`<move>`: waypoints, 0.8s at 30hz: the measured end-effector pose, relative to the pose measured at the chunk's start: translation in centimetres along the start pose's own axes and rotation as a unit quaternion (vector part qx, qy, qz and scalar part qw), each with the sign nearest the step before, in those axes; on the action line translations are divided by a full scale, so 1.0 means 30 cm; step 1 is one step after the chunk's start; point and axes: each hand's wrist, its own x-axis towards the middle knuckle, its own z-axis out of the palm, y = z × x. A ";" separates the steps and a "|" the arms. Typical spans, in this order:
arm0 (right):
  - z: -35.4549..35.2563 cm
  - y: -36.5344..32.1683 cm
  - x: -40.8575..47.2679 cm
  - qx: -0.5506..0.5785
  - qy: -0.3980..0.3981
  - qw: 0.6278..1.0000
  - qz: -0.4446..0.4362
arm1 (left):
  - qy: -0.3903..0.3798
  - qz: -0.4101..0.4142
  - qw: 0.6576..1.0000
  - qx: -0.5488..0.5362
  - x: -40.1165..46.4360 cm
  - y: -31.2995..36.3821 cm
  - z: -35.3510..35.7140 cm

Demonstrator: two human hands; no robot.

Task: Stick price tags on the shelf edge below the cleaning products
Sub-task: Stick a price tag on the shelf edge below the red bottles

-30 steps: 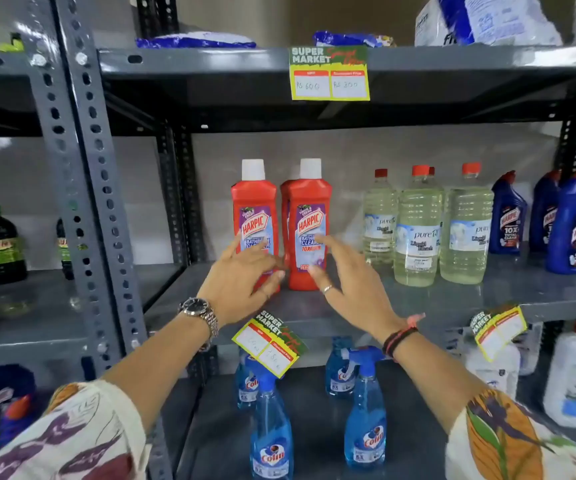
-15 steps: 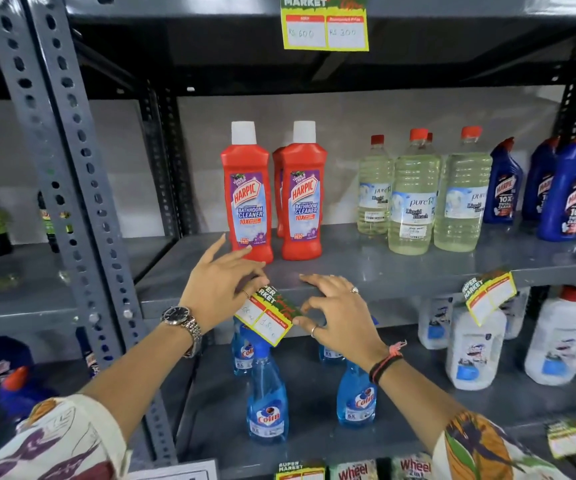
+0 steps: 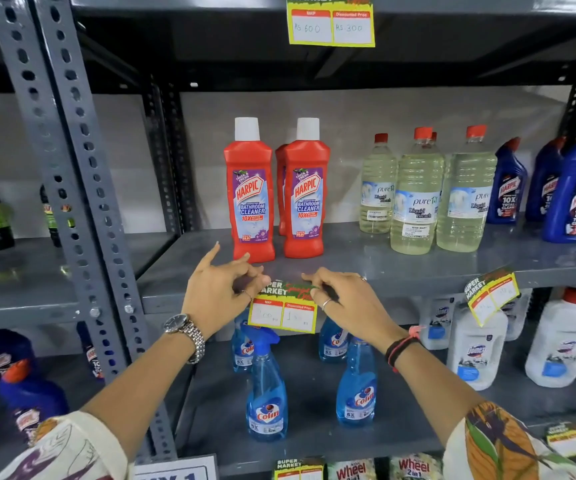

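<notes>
Price tag (image 3: pixel 282 313) level against shelf edge (image 3: pixel 400 284), just below two red Harpic bottles (image 3: pixel 252 192). Top corners pinched by left hand (image 3: pixel 217 289) and right hand (image 3: pixel 342 299), fingertips pressed on the tag. Blue spray bottles (image 3: pixel 266 393) beneath.

Silver metal watch (image 3: pixel 185 332) with link band and pale dial on left wrist. Thin ring on a finger of left hand (image 3: pixel 219 292). Black cord and red thread band (image 3: pixel 403 344) on right wrist, a pink knot sticking out. Silver ring (image 3: pixel 326 303) on a finger of right hand (image 3: pixel 345 303), another farther along. Cream sleeves (image 3: pixel 508 448) printed with large leaves in orange, purple, green.
</notes>
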 end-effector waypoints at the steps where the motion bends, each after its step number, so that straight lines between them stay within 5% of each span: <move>1: -0.003 0.007 -0.003 0.000 -0.014 1.000 -0.006 | -0.006 0.005 1.000 -0.006 -0.015 0.000 0.004; 6: -0.004 0.021 -0.010 -0.043 -0.062 0.997 -0.017 | -0.021 0.038 0.999 -0.004 -0.075 0.005 0.020; 24: 0.015 0.009 0.028 0.042 0.020 0.998 0.043 | 0.014 -0.016 0.999 0.034 -0.022 0.034 0.021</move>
